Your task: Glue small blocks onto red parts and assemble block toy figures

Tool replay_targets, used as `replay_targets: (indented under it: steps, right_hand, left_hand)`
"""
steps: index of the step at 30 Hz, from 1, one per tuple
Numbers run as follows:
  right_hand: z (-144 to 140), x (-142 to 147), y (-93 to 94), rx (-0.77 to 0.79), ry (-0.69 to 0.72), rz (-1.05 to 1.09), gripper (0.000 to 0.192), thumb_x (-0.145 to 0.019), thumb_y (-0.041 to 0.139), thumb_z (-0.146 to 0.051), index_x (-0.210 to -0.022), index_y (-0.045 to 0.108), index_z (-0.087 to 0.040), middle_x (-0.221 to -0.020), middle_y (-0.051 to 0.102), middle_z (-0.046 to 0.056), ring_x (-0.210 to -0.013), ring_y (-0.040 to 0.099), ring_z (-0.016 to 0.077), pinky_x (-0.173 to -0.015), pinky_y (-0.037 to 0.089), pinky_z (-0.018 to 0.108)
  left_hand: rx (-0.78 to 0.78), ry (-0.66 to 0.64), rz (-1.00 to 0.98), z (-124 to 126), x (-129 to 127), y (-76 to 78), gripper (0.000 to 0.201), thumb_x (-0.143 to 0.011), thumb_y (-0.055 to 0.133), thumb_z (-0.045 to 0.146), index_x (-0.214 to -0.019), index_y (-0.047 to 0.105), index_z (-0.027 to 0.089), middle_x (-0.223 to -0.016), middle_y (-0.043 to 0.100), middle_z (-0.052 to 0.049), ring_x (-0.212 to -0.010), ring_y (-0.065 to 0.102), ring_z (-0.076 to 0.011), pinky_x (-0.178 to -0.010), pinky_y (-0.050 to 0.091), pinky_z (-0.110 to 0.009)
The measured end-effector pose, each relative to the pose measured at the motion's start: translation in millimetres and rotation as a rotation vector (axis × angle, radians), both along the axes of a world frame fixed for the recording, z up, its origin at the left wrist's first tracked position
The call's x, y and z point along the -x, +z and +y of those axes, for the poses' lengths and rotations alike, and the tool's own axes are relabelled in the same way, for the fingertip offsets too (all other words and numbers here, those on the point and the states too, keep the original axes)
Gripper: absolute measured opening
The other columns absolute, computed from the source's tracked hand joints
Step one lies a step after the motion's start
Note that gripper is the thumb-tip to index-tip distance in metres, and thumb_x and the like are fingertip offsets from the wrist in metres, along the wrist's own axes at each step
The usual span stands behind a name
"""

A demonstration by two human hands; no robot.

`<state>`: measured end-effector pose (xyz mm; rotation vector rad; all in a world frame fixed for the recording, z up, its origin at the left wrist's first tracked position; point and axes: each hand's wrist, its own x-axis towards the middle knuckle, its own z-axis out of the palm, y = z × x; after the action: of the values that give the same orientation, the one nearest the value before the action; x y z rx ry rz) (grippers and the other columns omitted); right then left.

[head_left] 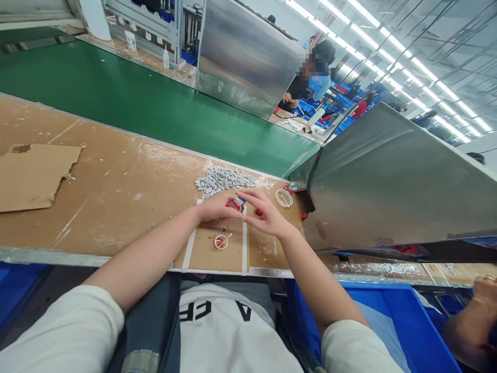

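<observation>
A small red, blue and grey piece (236, 203), its exact kind too small to make out, is held up between my two hands over the table. My left hand (214, 208) is closed around its left side. The fingertips of my right hand (268, 216) touch it from the right, index finger above and thumb below. Another small red item (259, 211) shows between the fingers of my right hand, partly hidden. Just beyond my hands lies a pile of small grey square tiles (225, 180). Nearer to me, a small cup with red contents (221, 242) has a thin stick in it.
A round white lid or dish (283, 198) with a stick lies at the right beside small red and blue pieces. Metal panels (388, 191) rise at the right. A green belt (155, 103) runs behind the table. Torn cardboard (34, 176) lies left; a blue bin (392, 311) stands low right.
</observation>
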<state>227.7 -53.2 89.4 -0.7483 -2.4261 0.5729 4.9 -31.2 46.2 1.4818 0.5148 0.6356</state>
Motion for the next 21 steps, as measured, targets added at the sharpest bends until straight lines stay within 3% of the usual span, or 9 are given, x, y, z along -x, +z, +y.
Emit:
replay_targets:
  steps: [2,4,7,10,15,18,21]
  right_hand:
    - [-4,9,-6.1,-0.046,-0.057,-0.06,0.079,-0.094,0.078,-0.038,-0.163,0.043,-0.026,-0.157,0.057,0.018,-0.146,0.055,0.0332,-0.121,0.047,0.059]
    - [-6,20,-16.8,-0.093,-0.135,-0.046,0.085,-0.09,0.081,-0.034,-0.163,0.038,-0.024,-0.158,0.056,0.02,-0.146,0.056,0.0339,-0.12,0.049,0.059]
    - [1,34,-32.4,-0.184,-0.216,-0.003,0.071,-0.093,0.077,-0.031,-0.156,0.045,-0.022,-0.155,0.058,0.021,-0.144,0.059,0.0337,-0.116,0.053,0.057]
    - [13,36,-39.1,-0.258,-0.204,-0.031,0.057,-0.099,0.069,-0.029,-0.152,0.051,-0.022,-0.153,0.061,0.02,-0.144,0.059,0.0328,-0.116,0.053,0.056]
    - [22,28,-40.5,-0.407,-0.114,0.021,0.05,-0.103,0.066,-0.041,-0.147,0.056,-0.018,-0.13,0.074,0.019,-0.122,0.07,0.0322,-0.103,0.058,0.051]
    - [20,26,-43.0,-0.419,-0.22,0.124,0.056,-0.101,0.068,-0.048,-0.147,0.055,-0.019,-0.121,0.076,0.018,-0.11,0.073,0.0312,-0.096,0.059,0.048]
    - [18,29,-48.5,-0.34,-0.327,0.235,0.058,-0.102,0.064,-0.059,-0.144,0.056,-0.02,-0.118,0.076,0.017,-0.104,0.074,0.0298,-0.091,0.059,0.044]
  left_hand:
    - [0.047,0.096,-0.041,1,-2,-2.3,0.039,-0.069,0.075,0.051,-0.082,0.054,0.021,-0.066,0.046,0.004,-0.057,0.038,-0.0128,-0.055,0.03,-0.028]
    - [0.033,0.174,-0.052,2,-4,-3.8,0.039,-0.068,0.074,0.049,-0.085,0.055,0.02,-0.072,0.051,0.003,-0.063,0.043,-0.0137,-0.059,0.035,-0.028]
    - [0.014,0.206,-0.049,2,-6,-6.7,0.035,-0.069,0.072,0.047,-0.083,0.057,0.018,-0.077,0.055,0.001,-0.072,0.049,-0.0163,-0.066,0.04,-0.03]
    - [0.068,0.179,-0.063,3,-7,-11.8,0.038,-0.077,0.072,0.053,-0.084,0.06,0.018,-0.081,0.06,-0.002,-0.08,0.058,-0.0201,-0.072,0.048,-0.032]
    - [0.052,0.11,-0.119,7,2,-17.9,0.074,-0.074,0.077,0.083,-0.112,0.067,0.02,-0.107,0.072,-0.01,-0.101,0.068,-0.0297,-0.088,0.058,-0.041]
    - [0.101,0.056,-0.063,12,12,-16.0,0.088,-0.077,0.062,0.096,-0.12,0.066,0.02,-0.119,0.072,-0.015,-0.109,0.069,-0.033,-0.091,0.058,-0.043]
    - [0.032,0.152,-0.074,16,14,-12.6,0.104,-0.072,0.063,0.1,-0.141,0.058,0.022,-0.143,0.064,-0.02,-0.132,0.063,-0.0387,-0.107,0.055,-0.048]
